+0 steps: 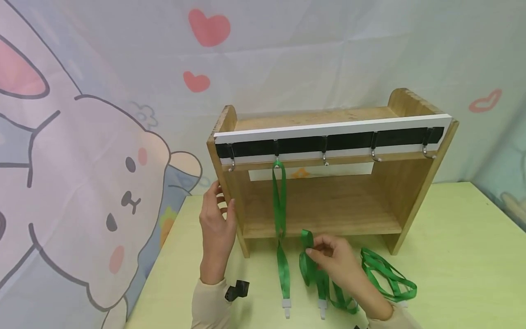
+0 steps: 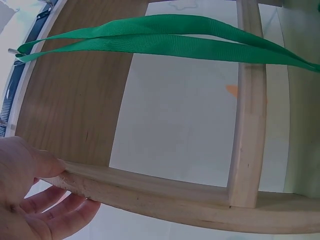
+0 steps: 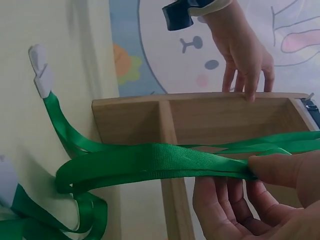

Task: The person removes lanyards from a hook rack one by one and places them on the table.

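Lanyards (image 1: 281, 214) are green, clips (image 1: 286, 303) white, rack (image 1: 324, 201) tan, table (image 1: 464, 228) yellow-green; at eleven o'clock, coral hearts (image 1: 210, 31) pattern the backdrop (image 1: 287, 68).

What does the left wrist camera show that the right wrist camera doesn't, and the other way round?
Only the left wrist view shows where the hung green lanyard loops over its hook. Only the right wrist view shows white clips, a printed cartoon face and the right hand pinching another green lanyard. Both show the left hand at the side of the wooden rack, and part of that hung lanyard.
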The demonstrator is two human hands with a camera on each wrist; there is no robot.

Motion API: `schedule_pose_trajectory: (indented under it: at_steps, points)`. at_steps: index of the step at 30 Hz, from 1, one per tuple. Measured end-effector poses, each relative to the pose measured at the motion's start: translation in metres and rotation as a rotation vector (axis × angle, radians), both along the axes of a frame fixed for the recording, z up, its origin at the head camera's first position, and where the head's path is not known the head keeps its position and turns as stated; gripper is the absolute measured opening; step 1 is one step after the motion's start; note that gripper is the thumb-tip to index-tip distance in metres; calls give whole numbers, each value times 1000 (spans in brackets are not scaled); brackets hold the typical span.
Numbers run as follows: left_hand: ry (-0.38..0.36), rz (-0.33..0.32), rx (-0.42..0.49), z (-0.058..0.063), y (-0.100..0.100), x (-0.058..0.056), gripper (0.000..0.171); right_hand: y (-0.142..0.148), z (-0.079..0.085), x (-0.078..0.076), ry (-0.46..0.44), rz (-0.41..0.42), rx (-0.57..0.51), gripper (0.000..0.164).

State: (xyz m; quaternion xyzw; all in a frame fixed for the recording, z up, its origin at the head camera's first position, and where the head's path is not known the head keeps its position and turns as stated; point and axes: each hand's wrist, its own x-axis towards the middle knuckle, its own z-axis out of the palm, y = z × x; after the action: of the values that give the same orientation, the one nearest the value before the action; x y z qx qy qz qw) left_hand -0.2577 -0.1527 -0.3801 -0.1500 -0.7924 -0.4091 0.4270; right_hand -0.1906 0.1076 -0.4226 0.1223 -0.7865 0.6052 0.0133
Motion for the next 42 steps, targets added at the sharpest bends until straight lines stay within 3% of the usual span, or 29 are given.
schedule_pose_trajectory:
  at_steps: [15,18,24,35,42]
  points:
    - [-14,13,-5,2,1,1,51,-6,-25,-10,-52,-48,108,8]
    - [-23,14,-5,2,0,2,51,-9,-31,-12,-30,-102,195,4]
    - [-23,15,-8,1,-1,1,51,-12,-44,-16,101,-199,421,8]
    - [-12,2,-3,2,1,-2,50,-11,-52,-19,161,-196,513,7]
    - [-5,11,-5,0,1,1,50,-10,-55,-20,116,-180,537,6]
